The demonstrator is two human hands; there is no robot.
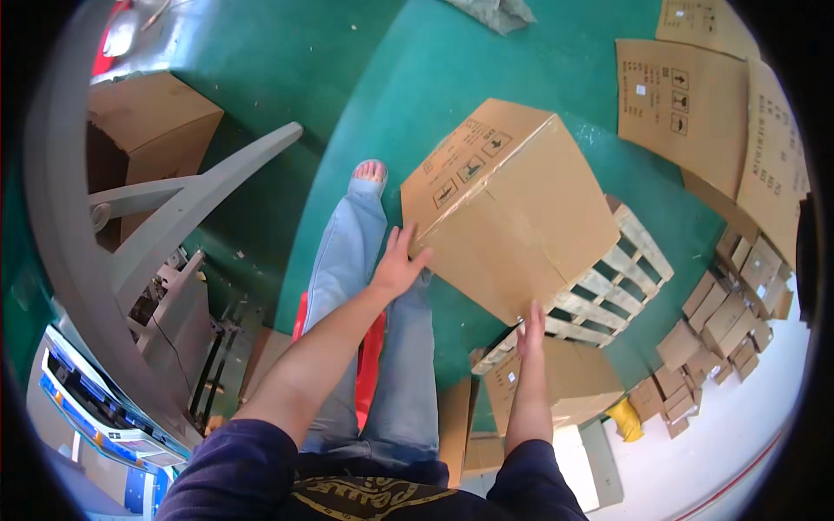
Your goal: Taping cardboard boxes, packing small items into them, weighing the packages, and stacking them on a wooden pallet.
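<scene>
A large closed cardboard box is tilted in front of me, above a pale wooden pallet. My left hand presses flat against the box's near left side, fingers spread. My right hand grips the box's lower near corner from beneath. Below the box, my leg in light blue jeans reaches forward onto the green floor, foot in an open sandal.
Flattened cardboard sheets lie on the green floor at the far right. Several small brown boxes are stacked at the right. Another carton sits under the pallet edge. A grey metal machine frame and an open carton stand at left.
</scene>
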